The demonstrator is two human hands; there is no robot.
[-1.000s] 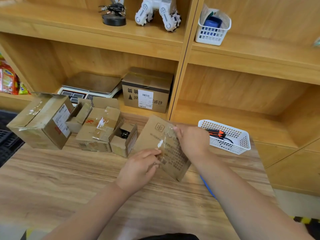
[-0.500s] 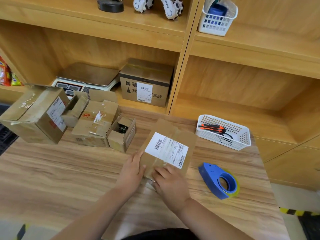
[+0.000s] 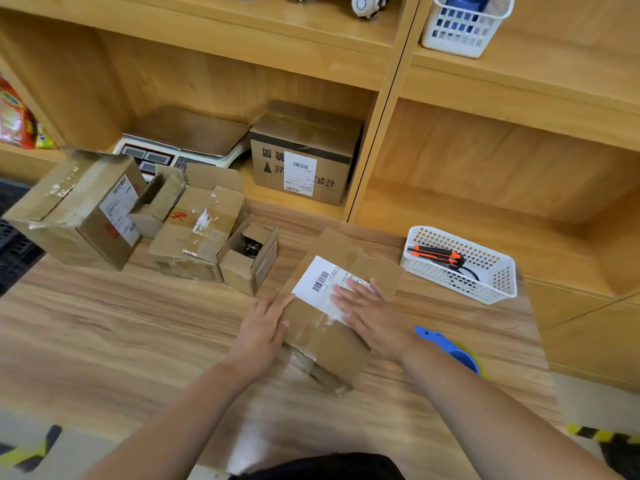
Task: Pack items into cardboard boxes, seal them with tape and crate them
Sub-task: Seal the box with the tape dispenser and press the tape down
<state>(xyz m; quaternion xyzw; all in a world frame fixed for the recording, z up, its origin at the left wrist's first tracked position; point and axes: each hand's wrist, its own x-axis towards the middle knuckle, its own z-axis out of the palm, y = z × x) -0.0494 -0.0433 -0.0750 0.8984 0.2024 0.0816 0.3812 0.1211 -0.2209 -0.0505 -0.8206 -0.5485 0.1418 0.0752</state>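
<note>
the right hand point(image 3: 372, 315) lies flat, fingers straight and slightly spread, pressing on the shipping label point(image 3: 317, 282) atop the small cardboard box point(image 3: 332, 351), which sits on the wooden table point(image 3: 138, 341) before the person. the left hand point(image 3: 263, 323) rests open against the box's left side, steadying it. smoothing likely works best from the middle outward, with even pressure so nothing bubbles. the label shows a barcode; its print is too small to read. a blue tape dispenser point(image 3: 450, 348) lies just right.
</note>
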